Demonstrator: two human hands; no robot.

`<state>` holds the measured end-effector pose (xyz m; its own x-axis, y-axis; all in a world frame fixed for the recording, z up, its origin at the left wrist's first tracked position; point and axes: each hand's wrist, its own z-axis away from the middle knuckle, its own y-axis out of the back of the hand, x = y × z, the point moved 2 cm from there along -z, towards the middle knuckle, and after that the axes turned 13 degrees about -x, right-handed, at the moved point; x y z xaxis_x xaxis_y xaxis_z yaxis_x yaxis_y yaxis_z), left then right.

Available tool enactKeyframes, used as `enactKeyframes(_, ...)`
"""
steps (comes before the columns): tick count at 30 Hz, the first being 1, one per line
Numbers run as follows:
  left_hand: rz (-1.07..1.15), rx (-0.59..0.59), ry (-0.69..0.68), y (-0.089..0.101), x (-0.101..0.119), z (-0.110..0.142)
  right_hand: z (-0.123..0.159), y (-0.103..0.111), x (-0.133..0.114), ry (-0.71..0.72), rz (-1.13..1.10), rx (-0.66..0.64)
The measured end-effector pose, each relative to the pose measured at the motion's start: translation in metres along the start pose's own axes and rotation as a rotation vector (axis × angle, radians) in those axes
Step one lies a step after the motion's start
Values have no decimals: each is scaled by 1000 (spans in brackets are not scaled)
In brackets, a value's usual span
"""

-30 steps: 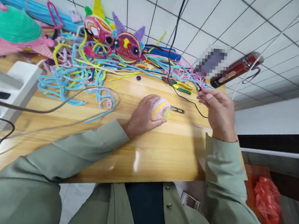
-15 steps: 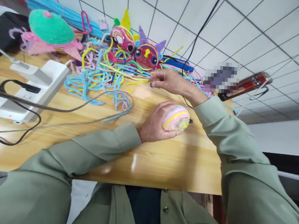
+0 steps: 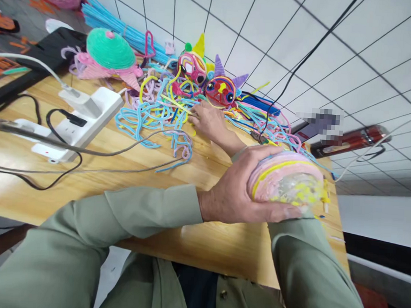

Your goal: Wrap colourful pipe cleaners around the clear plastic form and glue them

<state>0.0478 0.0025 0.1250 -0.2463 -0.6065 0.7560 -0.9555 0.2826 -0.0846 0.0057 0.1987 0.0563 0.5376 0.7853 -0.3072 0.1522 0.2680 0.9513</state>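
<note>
My left hand (image 3: 236, 186) is closed around a rounded form wrapped in pink, lilac and yellow pipe cleaners (image 3: 265, 179). Its open end faces right and shows a clear, shiny surface with yellow bits. The form is lifted above the table, in front of my right forearm. Farther back, my right hand (image 3: 209, 121) is at the edge of a heap of loose pipe cleaners (image 3: 141, 119). Its fingers are curled together and partly hidden, by the end of a pale yellow pipe cleaner (image 3: 175, 103). What they pinch, if anything, does not show.
A green-shelled pipe-cleaner turtle (image 3: 110, 51) and two colourful horned heads (image 3: 221, 90) stand at the back. A white power strip (image 3: 91, 125) with cables lies left. Pliers (image 3: 259, 137) lie behind my left hand. A red flask (image 3: 350, 141) is at the right by the tiled wall.
My left hand has raised the wrapped form rightward and closer to the camera. My right hand has lowered to the heap; the yellow piece in its pinch no longer shows clearly. The view has shifted.
</note>
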Motion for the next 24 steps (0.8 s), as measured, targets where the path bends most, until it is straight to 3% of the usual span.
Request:
enactKeyframes(2,-8,2,-24,-2,-2,1,-8,-3,-4,-32,-14,15)
enactKeyframes(5,-10,-14,-25,-4,-3,1,-14,10,-2,31,-268,118)
enactKeyframes(9,19,-42,-12,-7,-2,4,-7,52,10,69,-843,201)
enactKeyframes(12,7,-64,-20,-9,-4,8,9,86,15,59,-1085,262)
enactKeyframes(19,-130,-117,5,-9,-25,16,68,157,26,24,-1116,458)
enactKeyframes(24,-338,-188,70,0,-52,22,144,187,37,17,-995,632)
